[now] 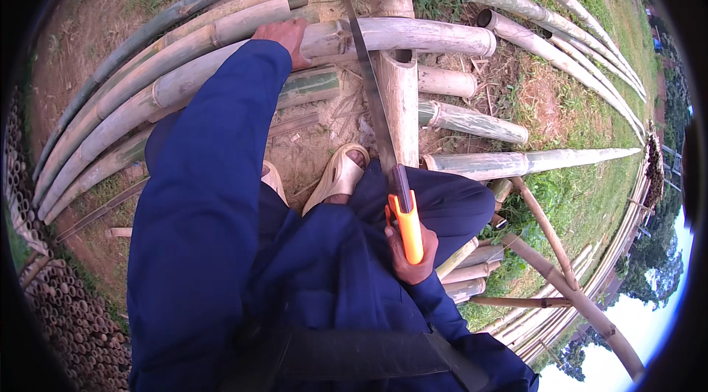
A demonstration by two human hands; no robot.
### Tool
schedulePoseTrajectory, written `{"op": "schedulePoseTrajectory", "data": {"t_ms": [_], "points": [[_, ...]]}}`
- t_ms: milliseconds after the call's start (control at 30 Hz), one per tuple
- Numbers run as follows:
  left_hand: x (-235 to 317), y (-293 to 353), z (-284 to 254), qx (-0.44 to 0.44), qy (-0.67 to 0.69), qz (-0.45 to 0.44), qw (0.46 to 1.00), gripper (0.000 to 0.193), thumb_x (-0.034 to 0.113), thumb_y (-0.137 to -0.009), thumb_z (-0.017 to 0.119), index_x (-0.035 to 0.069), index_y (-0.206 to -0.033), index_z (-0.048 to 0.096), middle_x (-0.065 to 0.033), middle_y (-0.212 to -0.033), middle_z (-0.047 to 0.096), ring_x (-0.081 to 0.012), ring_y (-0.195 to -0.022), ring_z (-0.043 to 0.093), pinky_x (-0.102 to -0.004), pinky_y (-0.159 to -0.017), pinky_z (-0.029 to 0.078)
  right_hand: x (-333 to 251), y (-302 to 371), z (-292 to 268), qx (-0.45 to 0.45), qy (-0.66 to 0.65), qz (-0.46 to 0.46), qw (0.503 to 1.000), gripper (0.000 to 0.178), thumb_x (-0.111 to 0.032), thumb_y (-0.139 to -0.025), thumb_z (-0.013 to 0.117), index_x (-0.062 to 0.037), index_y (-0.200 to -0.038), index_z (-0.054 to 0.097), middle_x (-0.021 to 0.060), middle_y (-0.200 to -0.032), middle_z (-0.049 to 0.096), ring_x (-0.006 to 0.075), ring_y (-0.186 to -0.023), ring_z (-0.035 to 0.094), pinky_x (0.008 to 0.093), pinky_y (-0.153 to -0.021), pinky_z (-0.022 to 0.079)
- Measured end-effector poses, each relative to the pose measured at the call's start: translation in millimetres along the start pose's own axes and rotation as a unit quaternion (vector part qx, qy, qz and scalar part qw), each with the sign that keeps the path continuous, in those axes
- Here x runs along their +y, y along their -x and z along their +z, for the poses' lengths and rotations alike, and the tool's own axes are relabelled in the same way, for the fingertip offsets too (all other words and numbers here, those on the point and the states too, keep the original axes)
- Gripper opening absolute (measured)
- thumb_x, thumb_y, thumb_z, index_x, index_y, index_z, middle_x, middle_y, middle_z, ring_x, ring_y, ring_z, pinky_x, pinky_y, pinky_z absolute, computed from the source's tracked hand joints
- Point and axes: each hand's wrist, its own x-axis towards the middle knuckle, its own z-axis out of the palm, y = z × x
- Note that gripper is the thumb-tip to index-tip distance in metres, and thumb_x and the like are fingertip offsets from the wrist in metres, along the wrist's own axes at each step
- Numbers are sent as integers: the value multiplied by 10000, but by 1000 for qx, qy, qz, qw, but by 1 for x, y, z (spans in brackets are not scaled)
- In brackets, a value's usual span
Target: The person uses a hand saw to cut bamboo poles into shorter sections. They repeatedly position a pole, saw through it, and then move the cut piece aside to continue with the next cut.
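My left hand (286,36) presses down on a thick pale bamboo pole (413,36) that lies across a short upright-looking bamboo support (402,97). My right hand (410,253) grips the orange handle of a hand saw (372,89). The long grey blade runs up from the handle and rests across the pole just right of my left hand. Both arms are in dark blue sleeves. A foot in a beige sandal (338,174) stands on the bare earth below the pole.
Long bamboo poles (133,89) lie stacked at the left, and more long poles (560,30) curve along the right. Short cut pieces (472,120) lie on the ground nearby. Stacked bamboo ends (66,311) show at the lower left. Grass surrounds the dirt patch.
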Motion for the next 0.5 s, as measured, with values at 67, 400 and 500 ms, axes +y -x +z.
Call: {"op": "schedulePoseTrajectory", "data": {"t_ms": [67, 400, 500], "points": [[1, -1, -2, -15, 3, -2, 1000, 663, 442, -735, 825, 18, -1190, 597, -200, -1100, 732, -379, -1031, 710, -485, -916, 562, 9, -51, 19, -15, -75, 49, 996, 318, -25, -929, 693, 30, -1242, 667, 63, -760, 669, 99, -704, 610, 275, -680, 512], [-9, 1, 13, 27, -3, 20, 999, 675, 446, -733, 827, 16, -1197, 590, -213, -1129, 716, -382, -1073, 693, -486, -940, 554, 10, -7, -5, -36, -52, 51, 997, 417, -12, -915, 710, 30, -1323, 636, 88, -919, 730, 101, -797, 661, 266, -759, 533], [1, -2, -1, -10, 3, 2, 1000, 693, 446, -729, 832, 17, -1214, 585, -211, -1146, 711, -380, -1083, 689, -484, -948, 550, 7, -2, -7, -14, -66, 45, 997, 360, -13, -915, 695, 33, -1271, 660, 76, -863, 706, 110, -771, 666, 280, -739, 535]]}}
